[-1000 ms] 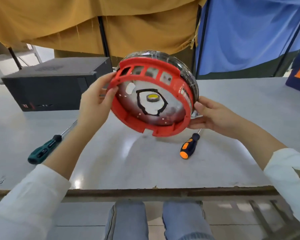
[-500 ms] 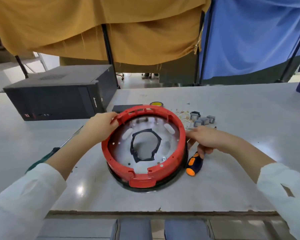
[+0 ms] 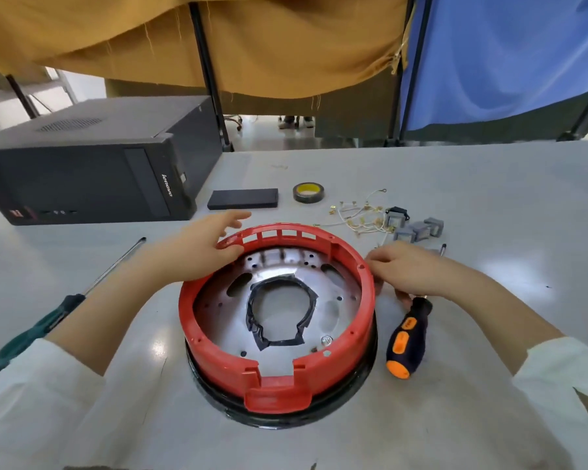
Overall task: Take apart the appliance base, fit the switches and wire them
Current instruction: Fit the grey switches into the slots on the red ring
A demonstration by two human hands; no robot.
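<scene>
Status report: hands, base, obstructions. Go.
Left hand rests on the red base rim, fingers loose. Right hand beside the rim, empty. Base flat on table, open side up. Orange screwdriver close alongside.

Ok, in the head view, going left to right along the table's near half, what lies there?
Green-handled screwdriver → left hand → red appliance base → orange-and-black screwdriver.
</scene>
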